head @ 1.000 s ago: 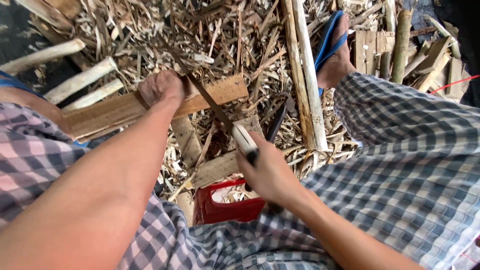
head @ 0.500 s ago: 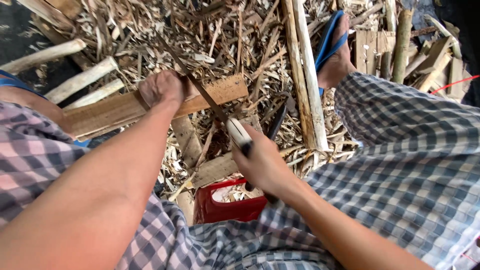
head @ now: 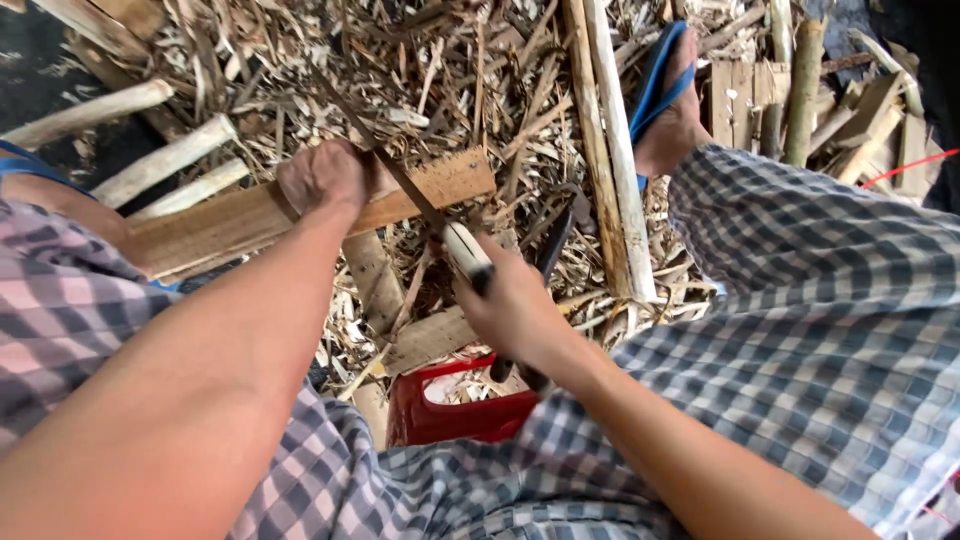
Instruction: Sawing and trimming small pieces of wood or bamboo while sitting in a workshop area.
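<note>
My left hand (head: 325, 180) is clamped down over the near edge of a flat wooden plank (head: 250, 215), fingers curled on top of it, pinning it in place. The plank runs from lower left to upper right, its far end squared off and pale. My right hand (head: 515, 305) is wrapped tight round the pale handle of a knife (head: 440, 225); the thin dark blade slants up and left from the fist and meets the plank's top right beside my left hand.

There are no packages, labels or signs that I can make out. The only container is a red plastic crate (head: 455, 415) just below my right wrist, open on top, with pale scraps lying in it; checked cloth covers its lower edge.

Under everything lies a thick litter of shavings (head: 440, 80) and split strips. Two long pale poles (head: 605, 150) run top to bottom just right of the knife, close beside my right hand. Further right my foot (head: 675, 130) sits in a blue sandal, with short cut blocks (head: 880, 110) beyond it. On the left, peeled round sticks (head: 165, 160) lie well apart from the plank's near end.

Room is tight: the poles hem the right hand in, and my checked knees close off both lower corners.
</note>
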